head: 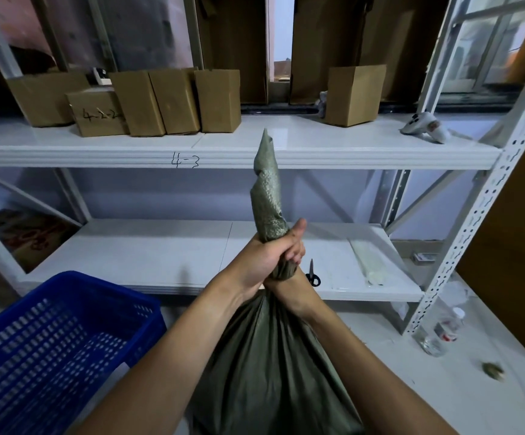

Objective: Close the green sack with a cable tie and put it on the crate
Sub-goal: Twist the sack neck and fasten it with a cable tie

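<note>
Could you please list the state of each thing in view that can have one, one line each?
Green sack: neck twisted shut and upright, no tie visible on it.
Left hand: clenched around the sack's neck.
Right hand: mostly hidden behind the neck, seems to grip it too.
Blue crate: open-topped, sack not on it.
Scissors: lying on the lower shelf, blades closed.
Plastic bottle: lying on the floor.
</note>
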### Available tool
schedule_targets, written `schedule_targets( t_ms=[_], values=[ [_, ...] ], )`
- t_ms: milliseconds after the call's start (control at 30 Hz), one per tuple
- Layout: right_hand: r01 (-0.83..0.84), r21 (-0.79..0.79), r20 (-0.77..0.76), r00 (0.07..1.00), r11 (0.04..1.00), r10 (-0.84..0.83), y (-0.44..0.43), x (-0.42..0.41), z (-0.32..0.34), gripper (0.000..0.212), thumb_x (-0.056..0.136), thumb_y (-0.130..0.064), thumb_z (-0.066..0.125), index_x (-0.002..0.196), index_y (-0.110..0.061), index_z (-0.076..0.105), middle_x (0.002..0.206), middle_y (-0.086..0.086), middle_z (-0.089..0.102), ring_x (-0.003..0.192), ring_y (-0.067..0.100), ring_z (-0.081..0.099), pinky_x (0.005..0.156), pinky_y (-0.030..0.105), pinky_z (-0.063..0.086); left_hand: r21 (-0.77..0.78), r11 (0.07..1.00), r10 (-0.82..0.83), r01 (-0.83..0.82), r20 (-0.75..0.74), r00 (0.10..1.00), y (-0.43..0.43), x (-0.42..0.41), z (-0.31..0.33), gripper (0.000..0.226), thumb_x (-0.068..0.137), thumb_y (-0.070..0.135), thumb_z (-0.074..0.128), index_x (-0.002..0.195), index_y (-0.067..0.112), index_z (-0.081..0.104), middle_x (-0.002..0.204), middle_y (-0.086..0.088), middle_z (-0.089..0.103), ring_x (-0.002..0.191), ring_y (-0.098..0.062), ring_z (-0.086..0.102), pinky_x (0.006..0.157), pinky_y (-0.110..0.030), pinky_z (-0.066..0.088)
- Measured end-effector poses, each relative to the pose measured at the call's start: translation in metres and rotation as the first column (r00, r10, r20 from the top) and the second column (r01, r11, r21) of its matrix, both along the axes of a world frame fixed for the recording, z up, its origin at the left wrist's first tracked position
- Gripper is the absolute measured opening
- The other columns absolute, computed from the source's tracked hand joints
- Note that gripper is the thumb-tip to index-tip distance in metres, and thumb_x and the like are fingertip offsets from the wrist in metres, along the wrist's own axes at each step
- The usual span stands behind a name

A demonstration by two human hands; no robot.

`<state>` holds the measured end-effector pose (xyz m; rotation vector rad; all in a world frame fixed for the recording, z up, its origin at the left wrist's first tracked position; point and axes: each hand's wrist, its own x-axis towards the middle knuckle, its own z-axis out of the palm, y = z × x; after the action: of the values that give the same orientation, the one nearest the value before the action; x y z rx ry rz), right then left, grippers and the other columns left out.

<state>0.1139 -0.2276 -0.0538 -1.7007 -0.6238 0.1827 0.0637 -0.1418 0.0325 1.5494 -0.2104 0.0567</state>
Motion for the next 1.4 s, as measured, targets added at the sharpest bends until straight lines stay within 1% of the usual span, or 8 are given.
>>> schedule_targets(
  t_ms=[333, 433, 533, 700, 900, 1000, 1200, 1400],
  values=[
    [0.099, -0.344, 0.128, 0.99, 0.934, -0.057, -0.023, 0.003, -0.029, 0.029, 0.077, -0.036, 0.054, 0.089, -0.019, 0.074, 0.091, 0.004, 0.076, 0.09, 0.024, 0.071, 0.079, 0.043, 0.057, 0.514, 0.842, -0.108, 0.168, -0.145, 0.984, 0.034, -0.054, -0.015, 0.031, 0.091, 0.023, 0.073, 0.121, 0.027, 0.068, 0.129, 0.017, 0.065, 0.119, 0.008, 0.057, 0.099, -0.007, 0.041],
    [0.189, -0.501, 0.37, 0.929, 0.844, 0.012, -0.031, 0.004, -0.036, 0.026, 0.08, -0.033, 0.05, 0.073, -0.015, 0.068, 0.074, 0.008, 0.073, 0.073, 0.03, 0.068, 0.061, 0.034, 0.046, 0.472, 0.802, -0.221, 0.365, -0.333, 0.916, 0.051, -0.067, -0.001, 0.061, 0.097, -0.003, 0.057, 0.098, 0.056, 0.073, 0.1, 0.043, 0.066, 0.1, 0.02, 0.059, 0.088, -0.002, 0.041],
    [0.223, -0.473, 0.491, 0.87, 0.852, 0.045, -0.03, 0.0, -0.031, 0.034, 0.095, -0.036, 0.054, 0.066, -0.022, 0.065, 0.073, 0.011, 0.071, 0.065, 0.023, 0.06, 0.06, 0.03, 0.036, 0.388, 0.778, -0.35, 0.494, -0.386, 0.854, 0.076, -0.07, 0.006, 0.052, 0.093, -0.013, 0.043, 0.122, 0.018, 0.072, 0.132, 0.016, 0.066, 0.129, -0.001, 0.055, 0.111, -0.023, 0.038],
    [0.286, -0.565, 0.616, 0.77, 0.774, 0.165, -0.032, -0.003, -0.04, 0.024, 0.084, -0.032, 0.058, 0.063, -0.022, 0.054, 0.064, 0.005, 0.064, 0.062, 0.028, 0.056, 0.066, 0.033, 0.038, 0.37, 0.926, 0.094, 0.069, -0.405, 0.909, 0.057, -0.048, -0.033, 0.031, 0.093, 0.036, 0.067, 0.104, 0.007, 0.07, 0.093, -0.011, 0.074, 0.084, -0.02, 0.072, 0.099, -0.047, 0.054],
    [0.415, -0.725, 0.672, 0.603, 0.55, 0.43, -0.039, 0.002, -0.05, 0.021, 0.065, -0.03, 0.071, 0.084, -0.022, 0.072, 0.07, -0.004, 0.065, 0.068, 0.021, 0.06, 0.074, 0.032, 0.029, 0.741, 0.662, 0.245, 0.113, -0.357, 0.901, 0.006, -0.035, -0.096, 0.078, 0.06, 0.068, 0.077, 0.123, 0.026, 0.058, 0.121, 0.007, 0.065, 0.106, -0.008, 0.06, 0.089, -0.023, 0.048],
    [0.443, -0.673, 0.737, 0.468, 0.592, 0.488, -0.043, -0.001, -0.055, 0.022, 0.063, -0.03, 0.065, 0.082, -0.019, 0.066, 0.072, 0.0, 0.062, 0.066, 0.022, 0.057, 0.07, 0.034, 0.03, 0.581, 0.803, 0.273, 0.131, -0.553, 0.787, 0.001, -0.03, -0.115, 0.085, 0.053, 0.051, 0.09, 0.123, 0.012, 0.06, 0.108, -0.002, 0.067, 0.1, -0.017, 0.063, 0.086, -0.029, 0.054],
    [0.449, -0.477, 0.879, 0.238, 0.755, 0.414, -0.052, 0.006, -0.065, 0.009, 0.084, -0.02, 0.064, 0.078, -0.016, 0.058, 0.08, 0.004, 0.057, 0.072, 0.024, 0.051, 0.071, 0.036, 0.034, -0.085, 0.987, -0.154, 0.137, -0.751, 0.643, -0.014, -0.033, -0.127, 0.01, 0.09, 0.001, 0.06, 0.089, -0.005, 0.068, 0.081, -0.02, 0.073, 0.069, -0.028, 0.074, 0.069, -0.037, 0.062],
    [0.546, -0.634, 0.774, 0.446, 0.548, 0.45, -0.06, 0.007, -0.045, 0.03, 0.067, -0.024, 0.064, 0.093, -0.012, 0.058, 0.094, 0.009, 0.055, 0.082, 0.029, 0.053, 0.081, 0.04, 0.039, -0.007, 1.0, -0.01, 0.008, -0.557, 0.83, -0.028, -0.033, -0.141, 0.022, 0.098, 0.002, 0.052, 0.08, 0.004, 0.065, 0.052, -0.003, 0.041, 0.04, -0.017, 0.043, 0.05, -0.032, 0.05]
  ],
)
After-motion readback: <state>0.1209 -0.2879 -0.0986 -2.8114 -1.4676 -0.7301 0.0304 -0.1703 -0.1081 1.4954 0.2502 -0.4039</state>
